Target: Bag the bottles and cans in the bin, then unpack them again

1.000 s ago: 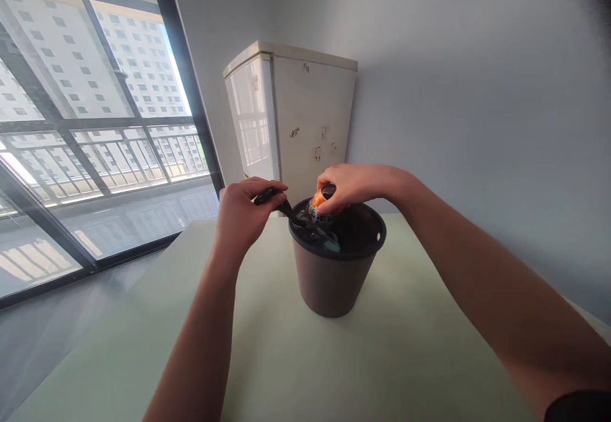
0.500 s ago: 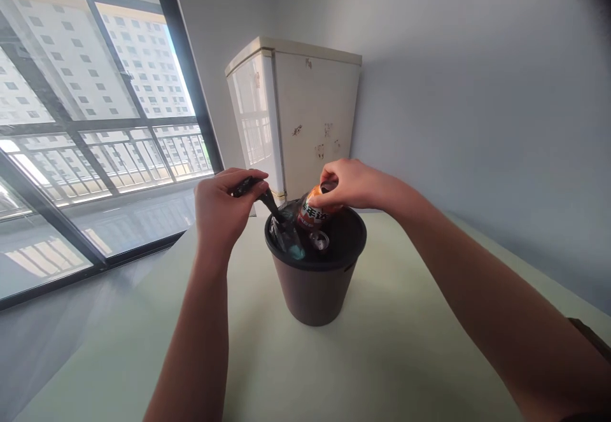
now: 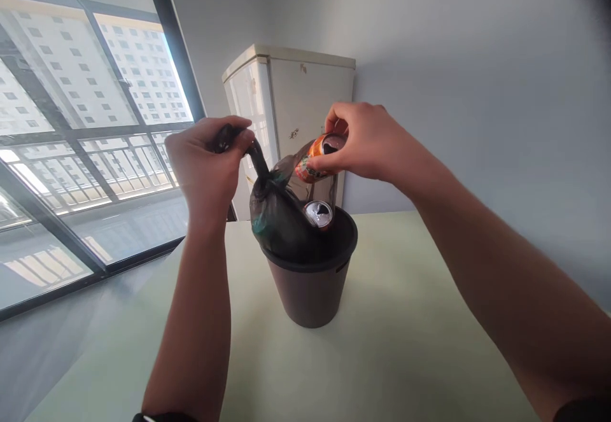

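Observation:
My left hand (image 3: 210, 161) is closed on the gathered neck of a black plastic garbage bag (image 3: 281, 218), which bulges up over the left rim of a dark trash can (image 3: 310, 295). Thumb and fingers of my right hand (image 3: 365, 142) grip an orange soda can (image 3: 319, 158), tilted with its opened top facing right, above the trash can. Some of the thin plastic stretches up behind that can. A second can, with a silver opened top (image 3: 319, 214), leans against the bag at the mouth of the trash can. The lower part of the bag is hidden inside.
The trash can stands on a pale green table (image 3: 382, 345). Behind it is an old white refrigerator (image 3: 305, 84) with stained patches. Large sliding glass doors (image 3: 86, 154) are on the left, and a grey wall (image 3: 468, 91) is on the right.
Both hands have risen. The garbage bag has come partly up out of the trash can, and the orange soda can has lifted higher. The silver-topped can has come up too.

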`<state>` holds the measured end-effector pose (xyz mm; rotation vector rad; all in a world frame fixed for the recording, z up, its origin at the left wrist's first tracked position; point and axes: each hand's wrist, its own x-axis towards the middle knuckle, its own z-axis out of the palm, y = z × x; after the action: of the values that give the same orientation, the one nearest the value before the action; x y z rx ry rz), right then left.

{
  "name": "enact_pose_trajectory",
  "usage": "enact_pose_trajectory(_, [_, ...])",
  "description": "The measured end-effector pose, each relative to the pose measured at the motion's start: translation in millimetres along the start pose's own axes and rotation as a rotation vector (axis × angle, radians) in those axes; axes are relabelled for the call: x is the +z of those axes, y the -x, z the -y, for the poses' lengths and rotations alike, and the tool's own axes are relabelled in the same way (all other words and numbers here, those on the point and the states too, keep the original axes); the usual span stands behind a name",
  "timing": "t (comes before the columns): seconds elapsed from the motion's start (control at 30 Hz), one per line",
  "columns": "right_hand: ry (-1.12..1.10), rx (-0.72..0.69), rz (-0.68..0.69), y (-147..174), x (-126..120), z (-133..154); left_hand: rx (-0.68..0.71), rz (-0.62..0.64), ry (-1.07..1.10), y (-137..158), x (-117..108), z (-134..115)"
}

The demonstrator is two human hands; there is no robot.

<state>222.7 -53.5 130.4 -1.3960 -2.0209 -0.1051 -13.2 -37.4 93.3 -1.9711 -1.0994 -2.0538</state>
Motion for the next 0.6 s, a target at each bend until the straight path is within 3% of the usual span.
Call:
enact_pose_trajectory(0.3, [0.058,0.005,-0.201,-6.6,-51.3,-9.5,0.193,0.006,0.003,-61.7,33.2,-27.3])
enact_pose_trajectory(0.5, [0.109,-0.025,-0.485,3.4,-96.2,-6.1,0.463,-0.153,0.077,-85.5,39.8,-58.3])
enact_pose_trajectory(0.6, [0.092,-0.012,-0.537,18.2,-121.7,-3.0,0.47,-0.186,0.07,-88.0,39.0,-74.3])
